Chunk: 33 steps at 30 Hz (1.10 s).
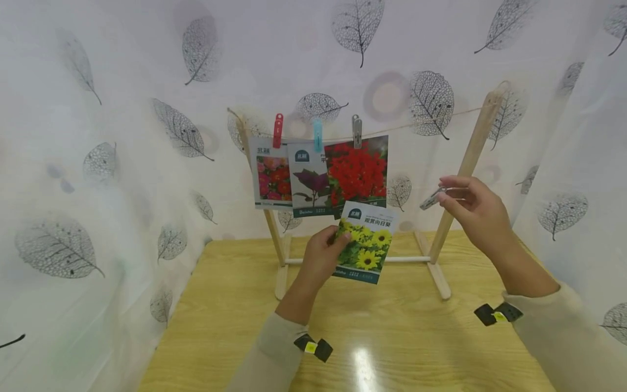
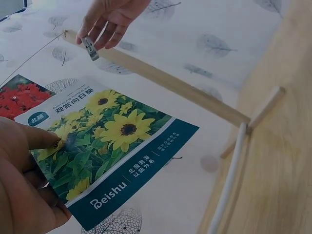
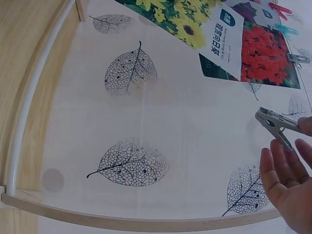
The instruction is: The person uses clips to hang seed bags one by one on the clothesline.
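Note:
My left hand point(image 1: 323, 256) pinches a seed packet with yellow sunflowers point(image 1: 366, 245) by its left edge, thumb across the front. The packet is held in front of the string, low and overlapping the red-flower packet point(image 1: 360, 171) in the head view. Off to the right, my right hand point(image 1: 477, 212) holds a grey clothespin point(image 3: 275, 124) between thumb and fingers, its nose pointing toward the packets. Three packets hang from the string point(image 1: 416, 125): a pink-and-red flower one point(image 1: 272, 179) under a red clothespin point(image 1: 278, 130), a purple-leaf one point(image 1: 311, 188) under a blue clothespin point(image 1: 318, 136), and the red-flower one under a grey clothespin point(image 1: 357, 133).
The string runs between two wooden posts, the right post point(image 1: 465, 158) standing just behind my right hand. A white rod point(image 1: 406, 259) joins their feet on the wood-grain table point(image 1: 235, 326). Behind hangs a pale curtain point(image 1: 122, 54) printed with leaves.

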### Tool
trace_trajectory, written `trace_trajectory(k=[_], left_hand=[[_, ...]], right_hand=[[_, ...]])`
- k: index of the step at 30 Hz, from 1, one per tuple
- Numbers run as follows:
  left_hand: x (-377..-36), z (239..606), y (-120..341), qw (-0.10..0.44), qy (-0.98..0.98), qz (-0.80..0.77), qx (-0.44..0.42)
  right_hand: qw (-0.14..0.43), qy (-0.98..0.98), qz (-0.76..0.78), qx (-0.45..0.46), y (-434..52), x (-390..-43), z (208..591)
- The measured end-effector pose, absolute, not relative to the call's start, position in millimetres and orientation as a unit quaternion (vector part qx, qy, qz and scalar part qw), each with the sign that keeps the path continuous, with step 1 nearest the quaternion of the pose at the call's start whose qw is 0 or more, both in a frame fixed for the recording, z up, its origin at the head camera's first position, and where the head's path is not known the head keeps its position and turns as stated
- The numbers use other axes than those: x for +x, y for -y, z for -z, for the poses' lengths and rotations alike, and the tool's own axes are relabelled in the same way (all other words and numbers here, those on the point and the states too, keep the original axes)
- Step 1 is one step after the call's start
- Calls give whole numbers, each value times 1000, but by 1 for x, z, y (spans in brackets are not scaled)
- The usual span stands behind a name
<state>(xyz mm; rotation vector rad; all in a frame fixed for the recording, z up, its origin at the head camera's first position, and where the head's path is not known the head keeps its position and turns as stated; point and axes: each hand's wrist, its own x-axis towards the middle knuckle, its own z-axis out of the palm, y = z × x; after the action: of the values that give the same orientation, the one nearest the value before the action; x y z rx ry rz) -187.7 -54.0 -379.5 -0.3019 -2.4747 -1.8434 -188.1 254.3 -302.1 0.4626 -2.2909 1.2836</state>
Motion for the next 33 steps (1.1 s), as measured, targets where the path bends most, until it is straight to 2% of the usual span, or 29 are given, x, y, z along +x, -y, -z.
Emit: trace_trajectory(k=[18, 33], left_hand=[[-198, 355, 31, 22, 793, 603, -84], [-208, 346, 8, 40, 763, 639, -91]], right_hand=[[246, 817, -489, 179, -253, -191, 260], [300, 791, -497, 191, -251, -201, 235]])
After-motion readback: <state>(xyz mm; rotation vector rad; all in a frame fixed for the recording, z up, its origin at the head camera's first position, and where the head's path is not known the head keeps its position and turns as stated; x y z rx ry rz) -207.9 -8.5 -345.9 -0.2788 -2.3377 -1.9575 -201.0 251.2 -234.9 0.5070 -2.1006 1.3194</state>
